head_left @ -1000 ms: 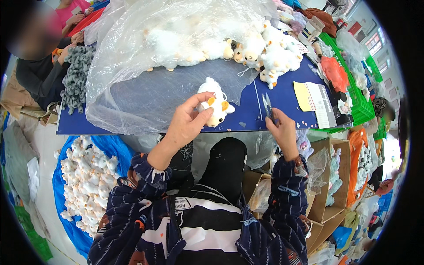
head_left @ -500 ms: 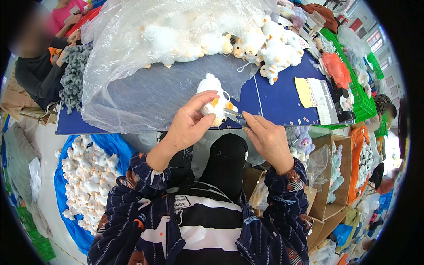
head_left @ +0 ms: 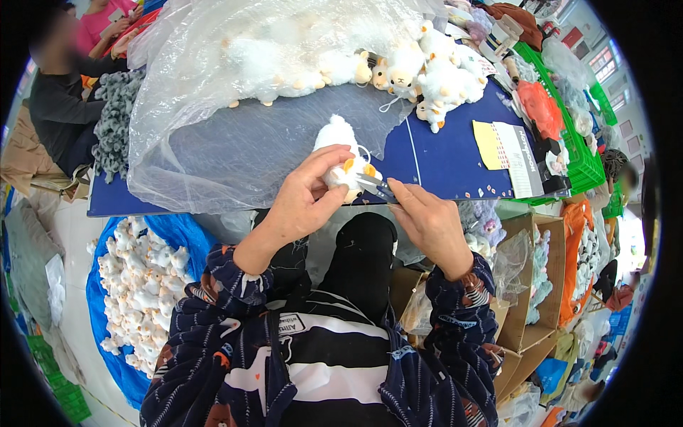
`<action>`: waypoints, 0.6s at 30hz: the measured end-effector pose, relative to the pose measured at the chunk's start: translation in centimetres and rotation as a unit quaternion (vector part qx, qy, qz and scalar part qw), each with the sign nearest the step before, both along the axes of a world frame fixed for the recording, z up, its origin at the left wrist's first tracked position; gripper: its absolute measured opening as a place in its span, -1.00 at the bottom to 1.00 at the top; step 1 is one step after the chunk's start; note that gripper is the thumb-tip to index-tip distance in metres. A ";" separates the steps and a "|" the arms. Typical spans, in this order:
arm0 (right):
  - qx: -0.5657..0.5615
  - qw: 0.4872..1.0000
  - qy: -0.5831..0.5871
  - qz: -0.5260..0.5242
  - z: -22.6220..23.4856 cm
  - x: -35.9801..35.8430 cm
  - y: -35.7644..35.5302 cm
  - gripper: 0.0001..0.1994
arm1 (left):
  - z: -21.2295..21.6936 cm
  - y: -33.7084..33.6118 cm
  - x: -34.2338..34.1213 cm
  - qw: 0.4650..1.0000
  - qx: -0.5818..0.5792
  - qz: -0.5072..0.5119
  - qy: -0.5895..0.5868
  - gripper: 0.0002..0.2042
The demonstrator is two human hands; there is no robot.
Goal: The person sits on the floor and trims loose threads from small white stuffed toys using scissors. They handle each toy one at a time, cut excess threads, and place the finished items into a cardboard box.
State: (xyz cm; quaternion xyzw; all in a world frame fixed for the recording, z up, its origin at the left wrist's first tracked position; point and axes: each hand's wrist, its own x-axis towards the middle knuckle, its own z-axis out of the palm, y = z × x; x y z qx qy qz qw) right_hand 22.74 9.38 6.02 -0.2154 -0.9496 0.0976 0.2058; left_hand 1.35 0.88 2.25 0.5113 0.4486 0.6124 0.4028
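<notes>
My left hand [head_left: 304, 198] is closed around a small white plush animal [head_left: 336, 134] at the table's near edge. The toy has orange ears, its head faces me and a thin white loop sticks out at its side. In my right hand [head_left: 432, 222] is a pair of small thread snips [head_left: 378, 187], whose metal blades lie against the toy's head beside an ear. My fingers hide much of the snips' handle. Farther back, several matching white plush toys [head_left: 402, 67] lie in a heap, partly under a clear plastic sheet [head_left: 178, 135].
A blue sack [head_left: 94, 285] full of small white plush toys stands on the floor to my left. Yellow paper [head_left: 487, 144] and a white booklet [head_left: 519, 160] lie on the blue table [head_left: 455, 167]. Green crates [head_left: 587, 167] and a cardboard box [head_left: 523, 341] stand right. A person [head_left: 60, 107] sits far left.
The snips' blades have shifted slightly on the toy's head near the ear. My left hand keeps its hold on the toy. The person at far left has moved their arms and head.
</notes>
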 end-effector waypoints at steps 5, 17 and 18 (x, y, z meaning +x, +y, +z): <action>-0.008 1.000 0.001 0.004 -0.1 0.2 0.0 -0.58 | 0.0 0.0 0.1 1.000 -0.006 -0.007 -0.006 -0.57; -0.035 0.999 0.031 -0.001 -1.2 0.7 0.2 -0.62 | -0.3 0.2 0.0 0.999 -0.001 -0.033 -0.013 -0.52; -0.029 0.999 0.033 0.000 -1.1 0.6 0.1 -0.62 | -0.2 0.2 0.0 0.999 -0.003 -0.033 -0.013 -0.51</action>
